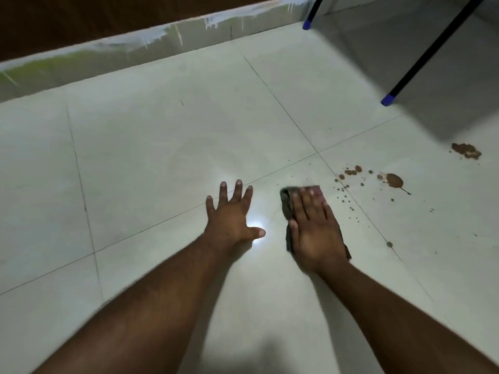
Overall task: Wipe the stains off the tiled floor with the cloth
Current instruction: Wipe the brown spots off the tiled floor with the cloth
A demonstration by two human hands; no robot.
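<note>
Under right hand [314,228]: cloth [287,203].

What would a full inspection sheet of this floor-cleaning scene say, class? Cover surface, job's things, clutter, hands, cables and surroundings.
Surface: pale tiled floor, glossy, with a bright light reflection beside the left thumb.
Job's things: cloth flat on the floor under the right hand; brown stains to its right not yet wiped, with a further patch beyond.
Clutter: small brown specks scattered between cloth and stains.
Hands: left hand spread open, resting on bare tile; right hand pressed flat on the cloth.
Cables: nothing seen.
Surroundings: paint-streaked skirting along the wall; two dark furniture legs with blue feet at top right.
</note>
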